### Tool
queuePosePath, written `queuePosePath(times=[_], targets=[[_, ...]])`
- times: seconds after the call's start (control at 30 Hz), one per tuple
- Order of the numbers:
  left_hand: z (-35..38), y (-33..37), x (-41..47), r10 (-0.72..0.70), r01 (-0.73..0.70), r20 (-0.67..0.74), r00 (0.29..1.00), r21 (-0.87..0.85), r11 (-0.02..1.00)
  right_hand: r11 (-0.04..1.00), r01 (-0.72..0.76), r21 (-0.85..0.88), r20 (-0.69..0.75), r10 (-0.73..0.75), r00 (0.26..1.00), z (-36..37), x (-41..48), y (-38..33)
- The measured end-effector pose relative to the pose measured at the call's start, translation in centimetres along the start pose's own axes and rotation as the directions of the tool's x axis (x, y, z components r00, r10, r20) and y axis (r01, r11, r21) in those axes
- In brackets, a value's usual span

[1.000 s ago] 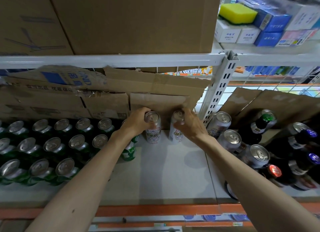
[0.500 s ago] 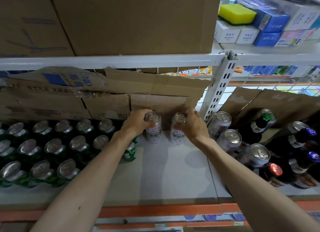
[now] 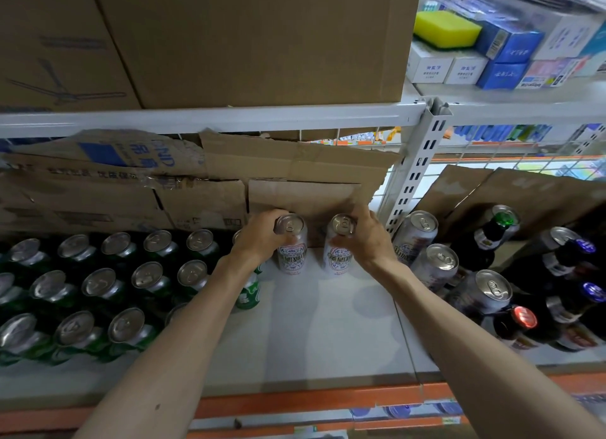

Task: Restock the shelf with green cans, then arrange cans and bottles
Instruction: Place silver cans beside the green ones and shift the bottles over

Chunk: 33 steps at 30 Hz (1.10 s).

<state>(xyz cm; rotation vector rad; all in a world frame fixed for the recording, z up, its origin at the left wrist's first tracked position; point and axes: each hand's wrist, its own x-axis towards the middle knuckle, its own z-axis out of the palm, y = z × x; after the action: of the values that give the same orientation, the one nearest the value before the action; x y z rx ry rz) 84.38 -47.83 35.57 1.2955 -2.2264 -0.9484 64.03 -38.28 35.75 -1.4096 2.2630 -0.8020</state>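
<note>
Two white cans with red and blue labels stand upright at the back of the grey shelf (image 3: 328, 333). My left hand (image 3: 259, 238) is wrapped around the left white can (image 3: 292, 251). My right hand (image 3: 370, 238) grips the right white can (image 3: 339, 253). Rows of green cans (image 3: 98, 291) fill the shelf's left side, and one green can (image 3: 249, 294) shows partly under my left forearm. To the right stand more white cans (image 3: 433, 268) and dark bottles (image 3: 564, 291).
Torn cardboard (image 3: 288, 176) lines the back of the shelf. Large cardboard boxes (image 3: 229, 38) sit on the shelf above. A white perforated upright (image 3: 416, 176) divides the bays. Small boxes and a yellow sponge (image 3: 446, 28) lie at upper right. The shelf has an orange front edge (image 3: 295, 402).
Both hands have stayed on the two white cans; the cans shifted only slightly at the back of the shelf.
</note>
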Motion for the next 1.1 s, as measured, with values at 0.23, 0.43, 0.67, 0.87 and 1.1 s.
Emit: queuePosePath(times=[0.23,0.43,0.67,0.87,1.1], targets=[[0.1,-0.5,0.0,0.020,-0.020,-0.002,1.000,-0.027,0.999,1.000,-0.028,-0.002,-0.031,0.028,0.999,0.2,-0.2,-0.3],[-0.1,-0.9,0.4,0.031,-0.030,0.024,0.999,-0.079,0.996,0.999,-0.044,0.006,-0.043,0.045,0.998,0.5,-0.3,-0.6],[-0.1,-1.1,0.5,0.037,-0.033,0.039,0.999,-0.093,0.995,0.999,-0.053,-0.004,-0.048,0.053,0.997,0.4,-0.7,-0.6],[-0.4,-0.6,0.1,0.005,-0.001,0.061,0.998,-0.063,0.998,0.998,-0.069,0.009,-0.026,0.069,0.997,0.2,-1.2,-1.1],[0.3,3.9,-2.8,0.094,-0.035,-0.186,0.978,0.296,0.954,0.998,-0.056,0.029,-0.130,0.059,0.990,-2.3,-8.6,2.2]])
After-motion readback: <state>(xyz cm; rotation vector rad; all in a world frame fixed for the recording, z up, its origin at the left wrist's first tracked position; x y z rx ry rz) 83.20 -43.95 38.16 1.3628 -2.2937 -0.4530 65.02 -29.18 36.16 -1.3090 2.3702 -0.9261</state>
